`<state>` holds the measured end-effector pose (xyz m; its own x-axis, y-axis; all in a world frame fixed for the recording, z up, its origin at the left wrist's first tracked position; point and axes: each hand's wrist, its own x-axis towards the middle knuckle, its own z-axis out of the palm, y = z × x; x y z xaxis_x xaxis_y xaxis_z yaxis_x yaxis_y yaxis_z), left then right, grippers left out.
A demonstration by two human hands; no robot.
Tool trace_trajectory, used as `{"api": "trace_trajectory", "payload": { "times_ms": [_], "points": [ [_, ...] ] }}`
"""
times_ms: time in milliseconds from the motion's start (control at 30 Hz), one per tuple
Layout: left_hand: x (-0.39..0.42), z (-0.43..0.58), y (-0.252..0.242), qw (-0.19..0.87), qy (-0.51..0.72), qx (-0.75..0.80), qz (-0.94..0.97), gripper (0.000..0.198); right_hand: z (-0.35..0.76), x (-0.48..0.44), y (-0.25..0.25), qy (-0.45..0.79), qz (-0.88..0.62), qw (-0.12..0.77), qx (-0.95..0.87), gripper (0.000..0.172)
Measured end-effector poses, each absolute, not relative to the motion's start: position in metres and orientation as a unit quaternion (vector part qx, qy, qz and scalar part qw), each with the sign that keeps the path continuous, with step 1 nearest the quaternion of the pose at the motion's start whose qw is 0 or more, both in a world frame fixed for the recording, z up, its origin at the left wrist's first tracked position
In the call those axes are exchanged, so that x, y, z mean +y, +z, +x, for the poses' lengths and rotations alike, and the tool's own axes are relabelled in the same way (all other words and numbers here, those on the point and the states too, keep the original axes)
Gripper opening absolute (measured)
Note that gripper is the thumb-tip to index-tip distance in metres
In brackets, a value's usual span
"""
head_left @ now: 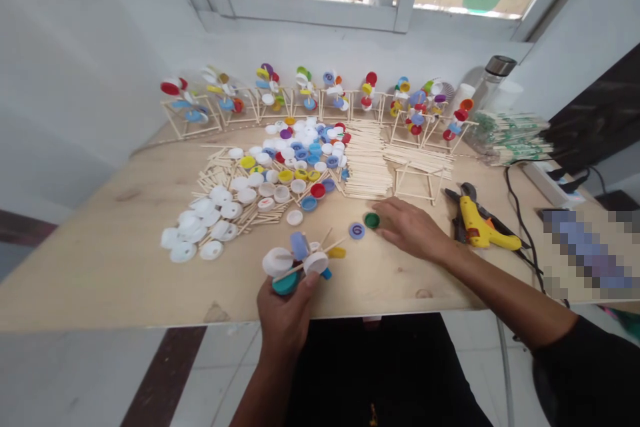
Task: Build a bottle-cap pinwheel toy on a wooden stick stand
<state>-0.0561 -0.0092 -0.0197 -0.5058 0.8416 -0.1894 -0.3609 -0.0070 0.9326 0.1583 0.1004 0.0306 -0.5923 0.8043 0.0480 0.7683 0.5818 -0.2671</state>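
My left hand grips a small wheel of bottle caps and wooden sticks near the table's front edge. Its caps are white, blue, teal and yellow, and stick ends poke out between them. My right hand rests low over the tabletop, thumb and fingertips at the right side of a green bottle cap. A blue bottle cap with a dark mark lies just left of the green one. A lone white cap lies beyond the wheel.
Piled caps, white discs and wooden sticks cover the middle. Finished cap wheels on stick frames line the wall. A bare stick frame, a yellow glue gun, a power strip and a glass bottle are at right.
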Motion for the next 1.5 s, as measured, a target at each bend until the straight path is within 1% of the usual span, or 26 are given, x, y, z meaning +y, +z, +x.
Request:
{"api": "trace_trajectory", "payload": {
  "times_ms": [67,133,233,300,367,467,567,667,733,900,1067,1267,1500],
  "points": [
    [-0.009,-0.056,-0.02,0.447,0.675,0.545,0.216,0.034,0.149,0.106,0.028,0.099,-0.443,0.054,-0.889,0.036],
    [-0.009,-0.057,-0.021,0.452,0.676,0.544,0.208,0.035,0.144,0.11,0.026,0.095,-0.449,0.039,-0.887,0.029],
    [-0.009,-0.057,-0.023,0.456,0.675,0.545,0.199,0.037,0.146,0.11,0.026,0.098,-0.459,0.038,-0.882,0.019],
    [-0.01,-0.058,-0.025,0.454,0.671,0.55,0.202,0.039,0.152,0.107,0.029,0.098,-0.467,0.042,-0.878,0.017],
    [-0.01,-0.058,-0.028,0.452,0.665,0.554,0.215,0.041,0.159,0.101,0.034,0.116,-0.479,0.059,-0.868,0.016],
    [-0.01,-0.059,-0.029,0.446,0.653,0.56,0.247,0.043,0.166,0.09,0.046,0.195,-0.482,0.12,-0.846,0.016],
    [-0.011,-0.058,-0.027,0.437,0.631,0.579,0.275,0.043,0.164,0.081,0.059,0.264,-0.441,0.185,-0.837,0.021],
    [-0.011,-0.057,-0.022,0.425,0.602,0.606,0.3,0.041,0.155,0.078,0.066,0.299,-0.389,0.206,-0.847,0.028],
    [-0.011,-0.058,-0.021,0.417,0.595,0.611,0.313,0.037,0.148,0.079,0.068,0.313,-0.359,0.2,-0.856,0.029],
    [-0.011,-0.061,-0.026,0.414,0.592,0.599,0.344,0.033,0.137,0.084,0.068,0.317,-0.314,0.18,-0.877,0.027],
    [-0.011,-0.061,-0.03,0.42,0.594,0.591,0.348,0.033,0.134,0.087,0.068,0.306,-0.294,0.155,-0.892,0.028],
    [-0.012,-0.058,-0.021,0.435,0.594,0.594,0.325,0.032,0.13,0.087,0.067,0.304,-0.277,0.128,-0.902,0.029],
    [-0.012,-0.06,-0.023,0.438,0.59,0.583,0.346,0.03,0.131,0.087,0.066,0.317,-0.262,0.119,-0.904,0.021]
  ]
}}
